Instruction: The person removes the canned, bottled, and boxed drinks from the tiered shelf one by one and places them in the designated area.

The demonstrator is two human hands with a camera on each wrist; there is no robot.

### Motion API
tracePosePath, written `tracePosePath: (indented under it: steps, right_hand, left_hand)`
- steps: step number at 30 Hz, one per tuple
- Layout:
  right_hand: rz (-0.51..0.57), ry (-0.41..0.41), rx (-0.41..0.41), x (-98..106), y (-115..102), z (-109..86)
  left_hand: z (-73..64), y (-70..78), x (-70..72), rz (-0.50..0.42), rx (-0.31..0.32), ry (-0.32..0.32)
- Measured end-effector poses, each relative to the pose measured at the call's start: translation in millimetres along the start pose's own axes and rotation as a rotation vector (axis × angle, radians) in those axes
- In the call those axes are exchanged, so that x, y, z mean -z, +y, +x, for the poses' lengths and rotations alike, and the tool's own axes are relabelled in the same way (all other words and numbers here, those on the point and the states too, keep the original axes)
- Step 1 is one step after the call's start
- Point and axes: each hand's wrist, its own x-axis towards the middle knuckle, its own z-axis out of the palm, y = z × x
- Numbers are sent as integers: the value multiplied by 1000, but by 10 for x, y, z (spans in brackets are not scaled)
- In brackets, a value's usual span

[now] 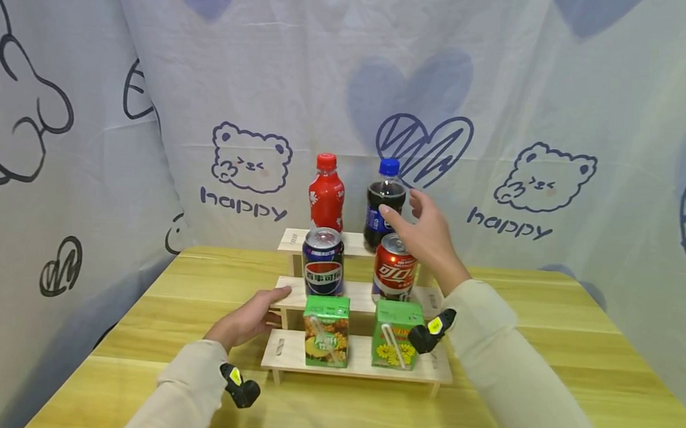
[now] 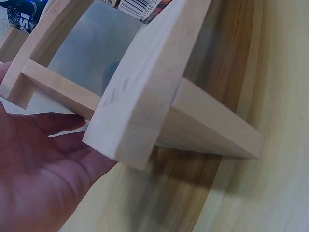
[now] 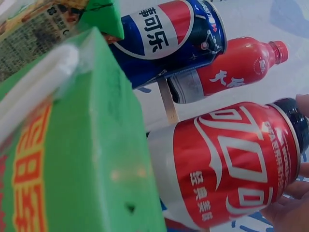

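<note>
Your left hand (image 1: 250,316) grips the left end of the middle shelf (image 1: 357,297) of the wooden stand (image 1: 359,365), thumb above and fingers below. The three-tier stand rests on the worktop (image 1: 545,354).

Your right hand (image 1: 429,235) is raised at the dark cola bottle (image 1: 381,193), thumb and fingers spread apart. The thumb overlaps the bottle in the head view; you cannot tell whether it touches. The dark cola bottle stands upright on the right of the top shelf (image 1: 353,243); the red bottle (image 1: 326,197) stands upright to its left, apart from it.

On the middle shelf, locate the blue can (image 1: 324,268) at left and the red can (image 1: 394,268) at right. On the bottom shelf (image 1: 359,352), locate the left carton (image 1: 326,345) and right carton (image 1: 408,347), both green.
</note>
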Motion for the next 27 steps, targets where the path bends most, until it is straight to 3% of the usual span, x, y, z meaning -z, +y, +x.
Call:
tracePosePath:
  steps: [27]
  right_hand:
    - [-2,-4,12,-92,-110,157]
  left_hand:
    - [-3,-31,16,-23,-18,-18]
